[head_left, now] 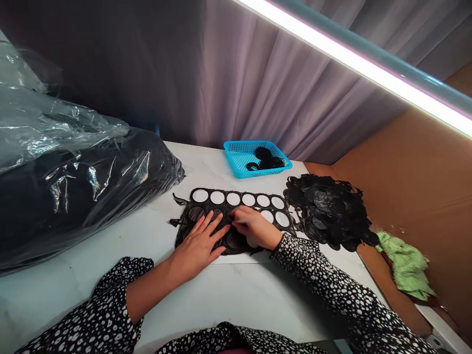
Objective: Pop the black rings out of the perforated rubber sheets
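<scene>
A black sheet point(238, 244) with rows of round cut-outs lies on the white table, the pale surface showing through several holes in its back row and at its right. My left hand point(197, 246) rests flat on the sheet's left part, fingers spread. My right hand point(256, 226) is bent over the middle of the sheet, fingertips pinched together beside the left fingers. What the right fingers grip is hidden. Some round areas by my left fingers are filled with dark material.
Behind the sheet stands a blue basket point(239, 169) holding black rings and discs. A heap of black pieces point(332, 211) lies right of it. A large plastic bag point(92, 182) fills the left. A green cloth point(407, 265) lies at the right; a lit tube lamp point(354, 64) hangs above.
</scene>
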A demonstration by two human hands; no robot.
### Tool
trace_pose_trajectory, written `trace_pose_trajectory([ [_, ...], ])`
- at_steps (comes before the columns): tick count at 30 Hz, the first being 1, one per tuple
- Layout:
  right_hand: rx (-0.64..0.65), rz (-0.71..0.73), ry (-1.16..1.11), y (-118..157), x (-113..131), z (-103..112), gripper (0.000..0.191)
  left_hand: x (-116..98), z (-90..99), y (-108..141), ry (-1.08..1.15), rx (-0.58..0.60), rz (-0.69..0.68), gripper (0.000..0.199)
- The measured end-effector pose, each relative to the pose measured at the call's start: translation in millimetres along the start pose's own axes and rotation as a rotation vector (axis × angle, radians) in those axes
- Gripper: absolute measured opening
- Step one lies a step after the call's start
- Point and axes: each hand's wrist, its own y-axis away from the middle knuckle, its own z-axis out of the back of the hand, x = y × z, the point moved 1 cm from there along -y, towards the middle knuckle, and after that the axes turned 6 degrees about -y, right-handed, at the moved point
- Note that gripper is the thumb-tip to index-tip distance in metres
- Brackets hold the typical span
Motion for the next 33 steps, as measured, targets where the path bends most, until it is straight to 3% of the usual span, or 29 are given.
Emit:
trace_pose_trajectory([
  [2,-0.012,0.023,0.227,0.4,-1.4,9.1,0.011,-0.4,-1.7,0.1,0.003,-0.003,0.010,0.050],
  [5,-0.281,-0.216,0.481,-5.7,-12.2,33.9,0.015,-2.4,-1.7,-0.7,0.004,-0.005,0.019,0.049],
  [7,-0.390,-0.333,0.507,-14.3,-15.7,41.6,0.015,-3.2,1.0,-0.9,0.006,-0.007,0.006,0.049],
  [9,-0.348,-0.289,0.397,-25.0,-11.0,33.7,0.013,-1.8,5.7,1.1,0.000,-0.025,-0.004,0.052],
  [12,-0.214,-0.168,0.092,-36.8,4.4,4.0,0.011,5.1,13.5,10.3,-0.037,-0.076,0.031,0.059],
  [15,-0.095,-0.128,-0.164,-40.0,13.9,-20.2,0.008,12.2,18.5,23.1,-0.054,-0.087,0.036,0.054],
  [19,-0.026,-0.083,-0.292,-38.4,11.8,-25.7,0.007,15.0,20.2,32.0,-0.053,-0.059,0.021,0.050],
  [28,0.026,-0.029,-0.243,-41.6,10.7,-24.6,0.010,14.3,17.6,30.3,-0.063,-0.040,0.027,0.050],
  [33,0.071,0.108,0.070,-31.7,27.2,-34.5,0.010,15.6,14.2,32.3,-0.047,-0.070,0.026,0.051],
])
